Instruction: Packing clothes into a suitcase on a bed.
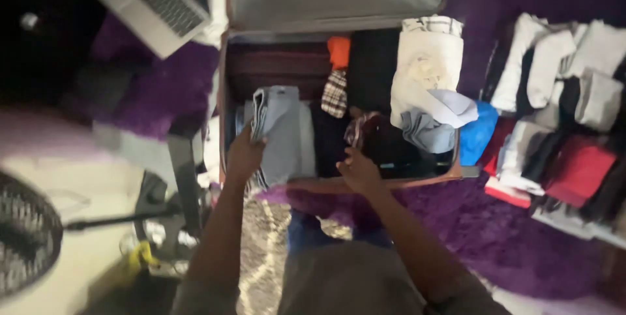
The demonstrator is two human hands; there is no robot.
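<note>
Purple rug lies under an open suitcase [450,175] on the floor. Left hand [244,155] grips a folded grey cloth [268,116], its long side running near to far, standing up at the left. Right hand [357,170] pinches a dark patterned cloth [365,129] just beyond it.

Dim, soft and motion-blurred throughout; top-left corner falls into deep shadow; edges smear.

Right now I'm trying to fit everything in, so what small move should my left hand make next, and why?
Probably lower the grey garment flat onto the grey pile in the suitcase. The left hand holds it folded just above that pile, while the right hand is busy with dark cloth beside it.
</note>
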